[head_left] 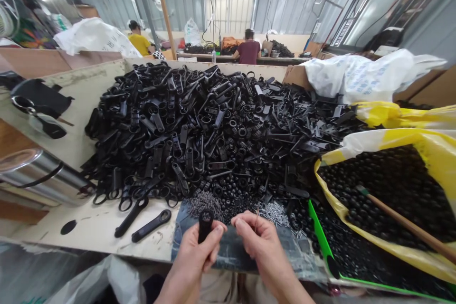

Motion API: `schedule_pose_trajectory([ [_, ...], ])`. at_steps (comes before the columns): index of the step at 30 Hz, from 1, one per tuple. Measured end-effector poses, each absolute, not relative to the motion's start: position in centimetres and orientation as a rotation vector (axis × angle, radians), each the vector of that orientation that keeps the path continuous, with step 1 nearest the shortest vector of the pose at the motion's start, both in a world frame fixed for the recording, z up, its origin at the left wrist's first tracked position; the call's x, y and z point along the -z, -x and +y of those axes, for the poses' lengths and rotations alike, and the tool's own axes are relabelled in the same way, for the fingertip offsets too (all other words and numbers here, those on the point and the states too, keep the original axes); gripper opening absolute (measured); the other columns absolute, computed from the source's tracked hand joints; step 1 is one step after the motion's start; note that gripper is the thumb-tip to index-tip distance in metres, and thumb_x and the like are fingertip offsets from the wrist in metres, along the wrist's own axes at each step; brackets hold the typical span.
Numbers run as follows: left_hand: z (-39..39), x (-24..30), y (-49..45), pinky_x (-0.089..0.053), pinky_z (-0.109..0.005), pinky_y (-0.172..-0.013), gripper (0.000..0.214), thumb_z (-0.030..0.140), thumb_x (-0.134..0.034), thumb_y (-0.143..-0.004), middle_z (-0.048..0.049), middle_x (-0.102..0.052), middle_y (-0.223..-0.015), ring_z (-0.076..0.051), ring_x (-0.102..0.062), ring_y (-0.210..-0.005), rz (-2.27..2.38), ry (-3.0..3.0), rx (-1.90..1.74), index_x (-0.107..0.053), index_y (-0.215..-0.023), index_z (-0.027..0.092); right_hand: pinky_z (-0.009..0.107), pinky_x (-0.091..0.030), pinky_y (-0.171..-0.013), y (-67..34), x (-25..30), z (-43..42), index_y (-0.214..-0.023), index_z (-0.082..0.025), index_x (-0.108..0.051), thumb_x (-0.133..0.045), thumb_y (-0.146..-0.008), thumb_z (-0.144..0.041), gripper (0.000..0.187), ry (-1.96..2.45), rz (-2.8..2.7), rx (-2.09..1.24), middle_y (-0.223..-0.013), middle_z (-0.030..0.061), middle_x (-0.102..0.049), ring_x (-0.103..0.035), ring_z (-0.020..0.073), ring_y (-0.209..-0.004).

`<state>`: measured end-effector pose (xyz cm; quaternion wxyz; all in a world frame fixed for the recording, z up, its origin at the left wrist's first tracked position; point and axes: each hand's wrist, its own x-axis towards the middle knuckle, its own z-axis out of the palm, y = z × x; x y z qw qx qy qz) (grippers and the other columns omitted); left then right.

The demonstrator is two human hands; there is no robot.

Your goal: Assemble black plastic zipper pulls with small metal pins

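The left hand [197, 249] is closed around a black handle [205, 225], its ring end up, thumb pressed against the side, over the front of a blue cloth [231, 250]. The right hand [260, 240] has thumb and fingertips pinched together with a thin stick [257, 221] upright in its grip; whether it also pinches a small part cannot be told. A narrow gap of bare cloth lies between the hands. Just beyond them, grey bits [204, 204] and metal pins [273, 213] border the cloth, and a tall pile of black parts [185, 123] closes off the space ahead. On the right, a green rim [320, 240] and a yellow bag [329, 194] hem in the room. The left offers more: bare bench [101, 229] around two loose handles [151, 225], reaching toward a steel flask [42, 175].
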<state>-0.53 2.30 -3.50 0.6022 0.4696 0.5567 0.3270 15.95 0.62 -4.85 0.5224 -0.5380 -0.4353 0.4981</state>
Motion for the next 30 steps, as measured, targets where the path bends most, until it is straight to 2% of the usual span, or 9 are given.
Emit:
schedule_pose_trajectory([
  [2,1.8,3.3,-0.2,-0.030,-0.018,-0.048,0.050,0.060,-0.084,-0.073,0.0067,-0.053,-0.059,-0.005,-0.034,-0.046,1.153,-0.648,-0.792,-0.067,-0.093,0.018,0.020,-0.023,-0.041,-15.0,4.7,0.6,-0.086,-0.019,-0.079,-0.074,-0.086,-0.061,0.043,1.175,-0.835,-1.300,-0.068,-0.0031,-0.053,-0.029,0.0055,-0.046],
  [4,1.6,3.1,-0.7,-0.031,-0.016,-0.048,0.054,0.049,-0.098,-0.057,0.0059,-0.059,-0.065,-0.002,-0.035,-0.046,1.032,-0.337,-0.828,-0.066,-0.086,0.017,0.020,-0.027,-0.043,-14.3,4.6,0.7,-0.080,-0.019,-0.080,-0.076,-0.086,-0.057,0.039,1.138,-0.836,-1.283,-0.070,-0.0017,-0.055,-0.035,0.0067,-0.050],
  [8,1.8,2.3,-1.1,-0.033,-0.015,-0.046,0.054,0.035,-0.105,-0.047,0.0036,-0.065,-0.068,-0.001,-0.041,-0.046,0.970,-0.181,-0.853,-0.067,-0.080,0.014,0.024,-0.047,-0.064,-14.1,4.9,0.8,-0.080,-0.021,-0.081,-0.073,-0.092,-0.047,0.029,1.130,-0.969,-1.135,-0.073,0.0017,-0.063,-0.058,0.0154,-0.071],
  [11,1.8,1.8,-1.2,-0.033,-0.015,-0.043,0.055,0.029,-0.106,-0.042,0.0015,-0.067,-0.068,-0.002,-0.042,-0.045,0.978,-0.119,-0.866,-0.068,-0.077,0.012,0.026,-0.051,-0.074,-14.5,5.5,0.7,-0.082,-0.023,-0.082,-0.072,-0.093,-0.042,0.024,1.147,-1.038,-1.039,-0.075,0.0022,-0.067,-0.063,0.0177,-0.077],
  [13,1.8,1.7,-1.3,-0.033,-0.014,-0.042,0.049,0.023,-0.105,-0.046,0.0002,-0.068,-0.068,-0.002,-0.042,-0.044,0.984,-0.086,-0.883,-0.068,-0.077,0.011,0.026,-0.051,-0.072,-14.8,5.8,0.6,-0.083,-0.024,-0.082,-0.071,-0.094,-0.039,0.021,1.160,-1.100,-0.976,-0.075,0.0019,-0.068,-0.065,0.0174,-0.075],
  [17,1.6,2.0,-1.7,-0.033,-0.014,-0.042,0.025,0.008,-0.091,-0.069,-0.0021,-0.068,-0.067,-0.002,-0.043,-0.043,0.990,-0.052,-0.882,-0.068,-0.076,0.010,0.023,-0.050,-0.064,-15.2,5.9,0.3,-0.086,-0.026,-0.082,-0.072,-0.093,-0.030,0.013,1.158,-1.212,-0.807,-0.076,0.0008,-0.069,-0.065,0.0157,-0.070],
  [19,1.5,2.2,-1.9,-0.033,-0.013,-0.042,0.018,0.005,-0.085,-0.075,-0.0030,-0.068,-0.066,-0.002,-0.043,-0.042,0.990,-0.044,-0.879,-0.068,-0.076,0.010,0.023,-0.050,-0.065,-15.3,5.8,0.3,-0.086,-0.027,-0.082,-0.071,-0.094,-0.029,0.014,1.160,-1.235,-0.783,-0.077,0.0008,-0.070,-0.066,0.0160,-0.070],
  [26,1.2,2.5,-1.7,-0.034,-0.013,-0.042,0.024,0.010,-0.092,-0.068,-0.0030,-0.070,-0.066,-0.003,-0.045,-0.044,0.957,-0.065,-0.858,-0.069,-0.074,0.011,0.026,-0.051,-0.065,-15.5,6.4,-0.2,-0.088,-0.025,-0.080,-0.072,-0.093,-0.040,0.018,1.196,-1.184,-0.897,-0.081,0.0029,-0.069,-0.066,0.0186,-0.072],
  [30,1.1,2.4,-1.5,-0.036,-0.013,-0.043,0.023,0.012,-0.091,-0.069,-0.0027,-0.070,-0.066,-0.003,-0.046,-0.045,0.937,-0.088,-0.840,-0.069,-0.072,0.011,0.027,-0.051,-0.067,-15.7,6.5,-0.4,-0.079,-0.021,-0.075,-0.074,-0.091,-0.045,0.027,1.212,-1.118,-0.999,-0.074,0.0025,-0.067,-0.064,0.0183,-0.068],
])
